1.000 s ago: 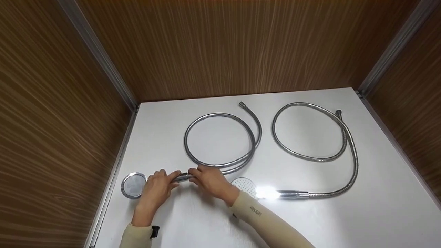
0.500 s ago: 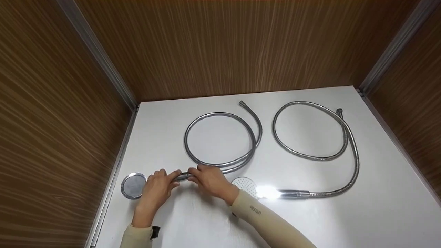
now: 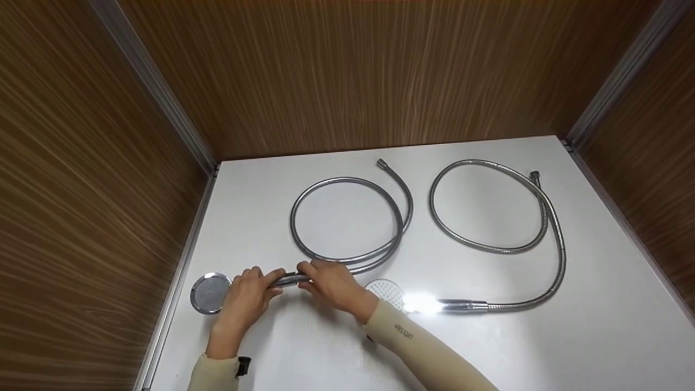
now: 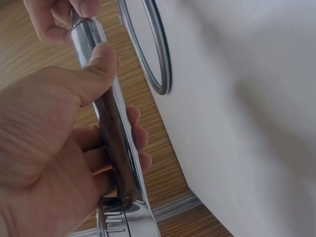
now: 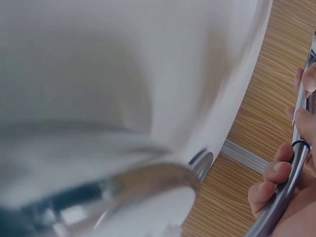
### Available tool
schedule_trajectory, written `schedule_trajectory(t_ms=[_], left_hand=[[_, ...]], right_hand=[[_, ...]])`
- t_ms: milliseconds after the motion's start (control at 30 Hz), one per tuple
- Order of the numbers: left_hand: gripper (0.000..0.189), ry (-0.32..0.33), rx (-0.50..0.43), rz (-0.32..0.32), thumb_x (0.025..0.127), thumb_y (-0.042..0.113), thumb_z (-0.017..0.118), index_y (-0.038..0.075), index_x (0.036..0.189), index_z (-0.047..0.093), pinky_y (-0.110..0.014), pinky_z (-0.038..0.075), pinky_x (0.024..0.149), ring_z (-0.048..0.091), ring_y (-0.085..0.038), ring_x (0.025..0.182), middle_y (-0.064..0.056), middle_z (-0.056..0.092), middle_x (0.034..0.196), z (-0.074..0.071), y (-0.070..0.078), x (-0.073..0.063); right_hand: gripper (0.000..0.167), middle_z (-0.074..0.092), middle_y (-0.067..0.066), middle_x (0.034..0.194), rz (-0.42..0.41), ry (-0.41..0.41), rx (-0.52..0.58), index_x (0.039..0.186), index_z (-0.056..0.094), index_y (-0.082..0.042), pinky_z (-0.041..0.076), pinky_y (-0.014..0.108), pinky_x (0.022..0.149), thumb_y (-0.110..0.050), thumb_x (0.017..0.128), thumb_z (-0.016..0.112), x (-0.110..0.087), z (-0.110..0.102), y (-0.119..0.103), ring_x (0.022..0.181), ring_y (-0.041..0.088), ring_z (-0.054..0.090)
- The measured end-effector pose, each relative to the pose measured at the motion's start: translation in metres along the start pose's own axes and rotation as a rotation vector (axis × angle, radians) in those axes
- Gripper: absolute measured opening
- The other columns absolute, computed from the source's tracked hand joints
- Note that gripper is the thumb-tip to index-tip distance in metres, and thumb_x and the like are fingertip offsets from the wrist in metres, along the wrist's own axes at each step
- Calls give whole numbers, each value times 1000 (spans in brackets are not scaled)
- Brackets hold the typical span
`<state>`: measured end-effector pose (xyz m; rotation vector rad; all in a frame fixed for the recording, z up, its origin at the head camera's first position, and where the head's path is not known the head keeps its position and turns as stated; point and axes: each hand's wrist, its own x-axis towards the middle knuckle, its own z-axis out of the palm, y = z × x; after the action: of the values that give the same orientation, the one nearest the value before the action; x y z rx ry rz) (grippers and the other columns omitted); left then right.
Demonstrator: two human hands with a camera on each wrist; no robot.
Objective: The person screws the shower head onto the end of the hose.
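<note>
In the head view my left hand (image 3: pixel 248 298) grips the chrome handle of a hand shower (image 3: pixel 210 293), its round face at the table's left side. Fingers and thumb wrap the glossy handle (image 4: pixel 114 133) in the left wrist view. At the handle's lower end, my right hand (image 3: pixel 334 285) pinches the grey shower hose (image 3: pixel 342 180) where it meets the handle. The right wrist view shows curled fingers round that hose (image 5: pixel 284 197), just below a dark ring at the joint. From there the hose runs into a loop, with its free end fitting (image 3: pixel 381 163) toward the back.
A second hand shower (image 3: pixel 385 293) lies right of my right forearm, glare on its neck, with a ribbed metal hose (image 3: pixel 562 255) looped behind it. The white table (image 3: pixel 608 326) is bounded by wood-grain panels (image 3: pixel 347 76) at the back and sides.
My right fingers have shifted slightly around the joint between hose and handle. The left hand keeps its grip, and both hoses lie as before.
</note>
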<state>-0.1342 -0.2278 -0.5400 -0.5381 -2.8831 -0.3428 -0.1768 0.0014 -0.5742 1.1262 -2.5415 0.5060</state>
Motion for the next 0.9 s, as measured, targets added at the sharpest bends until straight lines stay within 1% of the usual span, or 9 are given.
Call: schedule_trajectory(t_ms=[167, 333, 600, 733, 900], left_hand=[[37, 32, 21, 27, 87, 26, 83, 20, 122, 77, -43, 44, 63, 50, -26, 66, -9, 53, 75, 0, 1, -1], [37, 29, 33, 26, 87, 27, 83, 21, 122, 76, -42, 44, 62, 50, -26, 65, -9, 54, 75, 1, 2, -1], [36, 42, 51, 37, 87, 27, 83, 21, 122, 76, -42, 44, 63, 50, -25, 66, -8, 53, 76, 1, 3, -2], [37, 23, 41, 18, 88, 27, 82, 21, 123, 76, -42, 43, 65, 49, -24, 67, -8, 53, 77, 1, 3, -2], [37, 18, 22, 5, 88, 27, 82, 21, 124, 75, -42, 43, 65, 48, -23, 67, -8, 53, 77, 2, 4, -3]], right_hand=[[27, 64, -2, 83, -18, 32, -34, 116, 60, -17, 52, 29, 58, -37, 101, 70, 0, 1, 0, 69, 15, 64], [25, 62, -2, 81, -29, 52, -53, 115, 62, -19, 51, 29, 56, -38, 102, 69, -1, 2, 0, 66, 14, 62], [22, 61, 1, 80, -26, 21, -12, 116, 64, -17, 49, 31, 54, -37, 107, 61, -1, -1, -1, 63, 16, 58], [22, 61, 1, 80, -20, -2, -11, 118, 65, -18, 48, 32, 54, -36, 109, 58, -2, -2, -1, 63, 16, 57], [22, 61, 1, 79, -13, -18, -17, 117, 65, -17, 46, 33, 53, -36, 109, 56, -3, -2, -1, 63, 17, 57]])
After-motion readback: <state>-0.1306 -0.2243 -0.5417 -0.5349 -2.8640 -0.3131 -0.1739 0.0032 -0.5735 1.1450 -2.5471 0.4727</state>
